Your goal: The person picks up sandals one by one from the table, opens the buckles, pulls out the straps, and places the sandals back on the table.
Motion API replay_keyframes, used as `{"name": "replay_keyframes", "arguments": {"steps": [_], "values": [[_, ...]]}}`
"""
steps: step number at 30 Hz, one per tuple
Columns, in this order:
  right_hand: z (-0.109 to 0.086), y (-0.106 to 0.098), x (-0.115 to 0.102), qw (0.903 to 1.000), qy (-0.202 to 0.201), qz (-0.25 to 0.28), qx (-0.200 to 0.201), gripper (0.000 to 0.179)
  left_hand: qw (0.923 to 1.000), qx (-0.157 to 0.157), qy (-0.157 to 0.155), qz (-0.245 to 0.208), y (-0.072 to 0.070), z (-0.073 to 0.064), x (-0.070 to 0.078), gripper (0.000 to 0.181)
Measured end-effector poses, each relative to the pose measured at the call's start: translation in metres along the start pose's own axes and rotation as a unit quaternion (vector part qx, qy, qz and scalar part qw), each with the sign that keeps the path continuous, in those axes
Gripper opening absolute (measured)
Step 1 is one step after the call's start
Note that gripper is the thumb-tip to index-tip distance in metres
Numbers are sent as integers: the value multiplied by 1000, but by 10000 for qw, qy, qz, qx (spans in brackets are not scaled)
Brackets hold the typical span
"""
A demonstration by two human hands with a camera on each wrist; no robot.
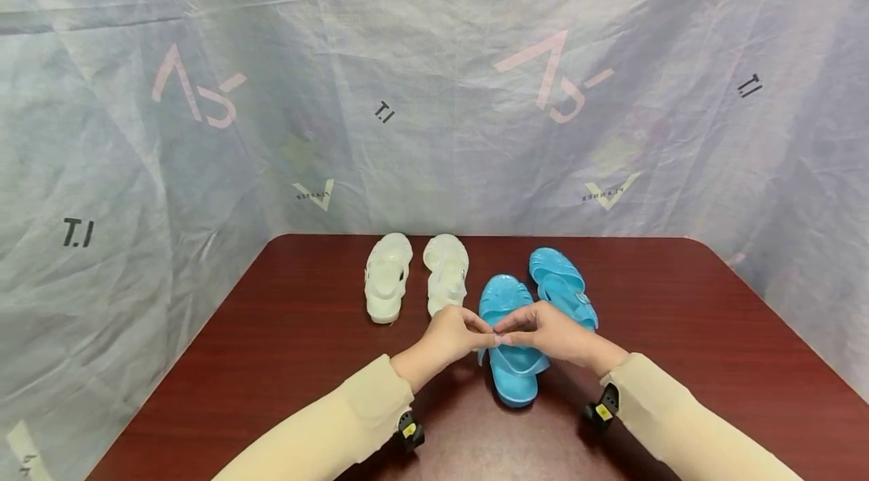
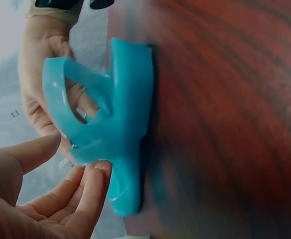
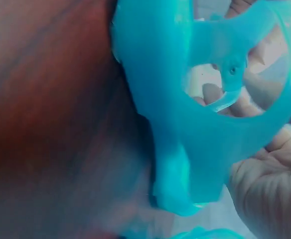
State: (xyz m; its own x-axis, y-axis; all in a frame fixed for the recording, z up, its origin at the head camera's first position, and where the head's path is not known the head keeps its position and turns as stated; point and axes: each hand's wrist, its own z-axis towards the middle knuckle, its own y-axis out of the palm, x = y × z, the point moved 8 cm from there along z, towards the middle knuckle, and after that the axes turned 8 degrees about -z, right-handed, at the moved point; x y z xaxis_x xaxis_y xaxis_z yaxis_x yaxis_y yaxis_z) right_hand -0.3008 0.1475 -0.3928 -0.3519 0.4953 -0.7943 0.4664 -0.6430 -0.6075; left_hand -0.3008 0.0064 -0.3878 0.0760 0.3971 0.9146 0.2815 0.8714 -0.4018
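Observation:
A blue jelly sandal (image 1: pixel 512 388) stands sole down on the table, toe pointing away from me. Both hands meet over its ankle strap (image 3: pixel 230 72). My left hand (image 1: pixel 448 335) pinches the strap from the left, thumb and fingertips at its edge in the left wrist view. From the right, my right hand (image 1: pixel 558 333) pinches the strap too, its fingertips close to the left ones. A small metal stud shows on the strap in the right wrist view. The fingers partly hide the strap from above.
The other blue sandal (image 1: pixel 558 279) lies just behind to the right, angled. Two white sandals, one farther left (image 1: pixel 385 305) and one near my left hand (image 1: pixel 446 277), stand toward the table's back edge. A printed grey cloth (image 1: pixel 434 149) hangs behind the dark red table (image 1: pixel 271 360).

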Motion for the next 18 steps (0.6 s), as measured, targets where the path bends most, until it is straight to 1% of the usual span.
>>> {"name": "replay_keyframes", "arguments": {"steps": [3, 6, 9, 12, 16, 18], "values": [[-1, -5, -4, 9990, -54, -416, 147, 24, 10000, -80, 28, 25, 5, 0, -1, 14], [-2, -8, -7, 9968, -12, -760, 234, 21, 9997, -118, 125, 199, 8, 3, 0, 13], [-3, -9, -11, 9927, -124, -1172, 251, 20, 9990, -171, 198, 365, 10, 6, 2, 11], [-4, -10, -16, 9866, -237, -1595, 258, 17, 9984, -242, 213, 455, 13, 8, 3, 11], [-5, -11, -22, 9749, -316, -2183, 291, 14, 9979, -340, 162, 518, 15, 10, 5, 11], [-5, -11, -23, 9720, -332, -2307, 300, 13, 9979, -344, 148, 532, 16, 10, 6, 10]]}}
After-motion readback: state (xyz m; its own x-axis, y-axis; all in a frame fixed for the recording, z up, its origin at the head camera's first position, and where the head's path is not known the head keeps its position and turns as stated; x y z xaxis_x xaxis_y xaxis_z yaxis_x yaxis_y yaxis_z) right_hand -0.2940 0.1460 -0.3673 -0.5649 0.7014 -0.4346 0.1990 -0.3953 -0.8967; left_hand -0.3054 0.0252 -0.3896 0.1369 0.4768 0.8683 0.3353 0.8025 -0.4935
